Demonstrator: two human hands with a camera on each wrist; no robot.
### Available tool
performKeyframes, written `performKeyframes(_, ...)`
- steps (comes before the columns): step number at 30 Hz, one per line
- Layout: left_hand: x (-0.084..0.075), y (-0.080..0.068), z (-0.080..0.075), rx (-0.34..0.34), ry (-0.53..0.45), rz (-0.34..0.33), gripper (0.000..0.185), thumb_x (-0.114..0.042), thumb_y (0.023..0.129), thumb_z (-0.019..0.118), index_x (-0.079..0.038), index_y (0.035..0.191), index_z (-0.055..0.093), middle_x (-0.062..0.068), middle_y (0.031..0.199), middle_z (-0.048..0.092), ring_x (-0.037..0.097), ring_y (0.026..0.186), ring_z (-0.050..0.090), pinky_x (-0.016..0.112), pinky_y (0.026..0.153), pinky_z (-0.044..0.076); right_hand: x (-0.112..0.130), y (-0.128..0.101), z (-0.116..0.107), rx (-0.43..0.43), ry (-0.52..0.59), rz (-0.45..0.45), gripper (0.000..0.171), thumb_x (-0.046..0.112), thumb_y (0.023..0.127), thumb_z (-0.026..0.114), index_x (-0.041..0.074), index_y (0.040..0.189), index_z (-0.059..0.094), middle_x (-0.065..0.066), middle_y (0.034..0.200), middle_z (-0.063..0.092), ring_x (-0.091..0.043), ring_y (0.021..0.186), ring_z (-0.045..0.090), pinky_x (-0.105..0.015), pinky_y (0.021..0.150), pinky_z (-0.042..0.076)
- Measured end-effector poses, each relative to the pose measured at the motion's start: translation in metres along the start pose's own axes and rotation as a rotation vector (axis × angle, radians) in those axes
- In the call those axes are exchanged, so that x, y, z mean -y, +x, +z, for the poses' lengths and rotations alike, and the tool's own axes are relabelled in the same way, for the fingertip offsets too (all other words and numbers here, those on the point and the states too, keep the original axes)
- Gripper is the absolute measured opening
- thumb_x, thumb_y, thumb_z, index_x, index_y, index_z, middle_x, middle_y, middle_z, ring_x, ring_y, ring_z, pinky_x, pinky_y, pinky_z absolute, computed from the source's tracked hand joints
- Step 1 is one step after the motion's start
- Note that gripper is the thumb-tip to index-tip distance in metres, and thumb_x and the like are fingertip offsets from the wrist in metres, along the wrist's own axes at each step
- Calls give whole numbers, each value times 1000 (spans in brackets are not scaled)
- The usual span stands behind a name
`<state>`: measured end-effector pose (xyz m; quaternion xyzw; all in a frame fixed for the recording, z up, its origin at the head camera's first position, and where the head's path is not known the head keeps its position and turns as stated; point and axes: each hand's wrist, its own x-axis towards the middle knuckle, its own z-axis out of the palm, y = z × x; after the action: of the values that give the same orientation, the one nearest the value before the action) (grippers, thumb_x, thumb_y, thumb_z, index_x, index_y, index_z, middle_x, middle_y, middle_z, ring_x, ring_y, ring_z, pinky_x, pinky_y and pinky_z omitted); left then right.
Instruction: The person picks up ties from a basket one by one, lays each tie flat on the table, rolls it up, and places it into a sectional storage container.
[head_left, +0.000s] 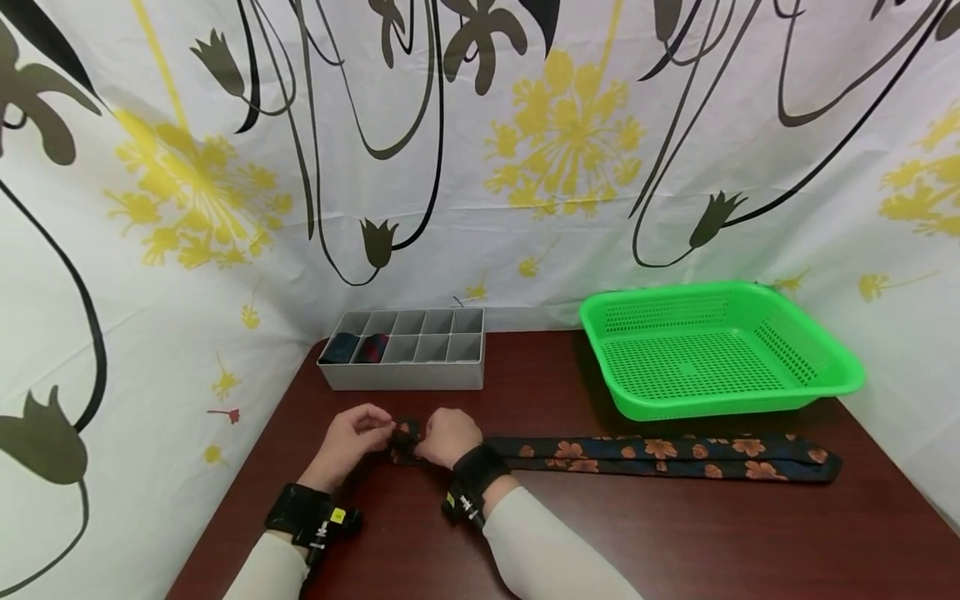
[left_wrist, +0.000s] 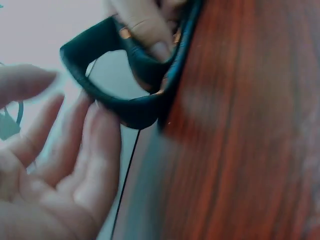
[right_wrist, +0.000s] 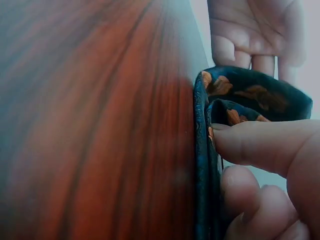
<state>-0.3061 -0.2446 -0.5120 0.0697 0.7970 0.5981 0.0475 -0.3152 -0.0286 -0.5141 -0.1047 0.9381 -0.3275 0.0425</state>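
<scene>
A dark necktie [head_left: 660, 457] with orange flowers lies lengthwise on the table, its left end bent into a loose loop [left_wrist: 115, 102]. My right hand [head_left: 452, 437] holds the tie at this loop. In the right wrist view its thumb [right_wrist: 260, 145] presses into the inner fold, with the other fingers curled beside the tie. My left hand [head_left: 356, 439] is at the loop's outer side. Seen from the left wrist, its fingertips [left_wrist: 102, 125] touch the outside of the loop while the thumb stays apart from the cloth.
A grey divided box [head_left: 405, 377] stands at the back left; two of its front compartments hold rolled dark fabric [head_left: 372, 348]. A green perforated basket [head_left: 697, 410] sits at the back right, behind the tie. Patterned cloth [head_left: 465, 208] hangs behind the dark red table [head_left: 675, 533].
</scene>
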Motion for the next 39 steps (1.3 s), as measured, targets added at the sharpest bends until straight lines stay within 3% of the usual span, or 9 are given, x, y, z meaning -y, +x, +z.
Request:
performKeyframes(4, -4, -5, 3, -95, 138, -77, 39, -34, 101, 74, -2, 122, 68, 15, 106, 72, 15, 85, 71, 31, 75, 63, 1, -2, -1, 9, 14, -19, 57, 30, 83, 86, 23, 46, 42, 11, 43, 32, -9, 41, 31, -24, 41, 22)
performKeyframes(9, -4, -9, 0, -92, 253, -168, 38, -22, 93, 83, 2, 120, 69, 21, 115, 68, 19, 78, 71, 35, 70, 65, 0, -1, -1, 14, -11, -35, 57, 33, 85, 86, 23, 46, 45, 12, 42, 36, -7, 41, 36, -23, 41, 28)
performKeyframes(13, 1, -4, -8, -60, 227, -206, 33, -11, 93, 81, 4, 120, 70, 19, 109, 70, 20, 76, 71, 34, 69, 65, -1, 1, -2, 13, -11, -44, 54, 34, 86, 86, 22, 47, 51, 11, 44, 41, -8, 43, 41, -23, 42, 31)
performKeyframes(17, 3, -2, -18, -16, 197, -202, 34, -8, 94, 79, 6, 123, 67, 16, 100, 74, 21, 78, 72, 35, 72, 65, -1, 0, -4, 26, 8, -45, 51, 34, 87, 87, 22, 49, 54, 11, 45, 44, -9, 44, 44, -23, 43, 32)
performKeyframes(24, 7, -3, -27, 45, 138, -171, 39, 2, 95, 74, 8, 131, 61, 20, 111, 77, 24, 91, 77, 42, 80, 66, -2, -1, -4, 38, 25, -67, 48, 31, 83, 90, 22, 52, 55, 11, 48, 46, -8, 47, 45, -23, 45, 35)
performKeyframes(29, 6, -3, -27, -19, 180, -224, 39, -8, 94, 78, 6, 128, 64, 16, 100, 75, 22, 79, 75, 38, 75, 66, 0, -3, -7, 39, 34, -62, 50, 31, 85, 87, 22, 49, 54, 11, 45, 45, -8, 45, 45, -23, 44, 33)
performKeyframes(33, 6, -3, -28, -51, 197, -278, 38, -17, 95, 79, 3, 125, 66, 13, 94, 73, 20, 70, 72, 34, 71, 65, -3, -2, -9, 81, 87, -47, 52, 33, 90, 80, 19, 45, 58, 10, 42, 52, -11, 44, 52, -25, 45, 35)
performKeyframes(37, 5, -2, -26, -101, 255, -251, 32, -12, 92, 80, 2, 118, 68, 13, 91, 74, 20, 71, 70, 32, 70, 63, -7, -1, -9, 135, 98, -34, 52, 36, 90, 81, 17, 45, 64, 6, 43, 58, -14, 47, 57, -27, 48, 37)
performKeyframes(39, 3, -2, -21, -154, 358, -205, 27, -12, 90, 79, -1, 113, 69, 12, 93, 74, 20, 76, 69, 32, 71, 59, -8, -1, -9, 146, 86, -24, 52, 38, 90, 81, 17, 45, 65, 5, 42, 58, -14, 47, 58, -27, 48, 37)
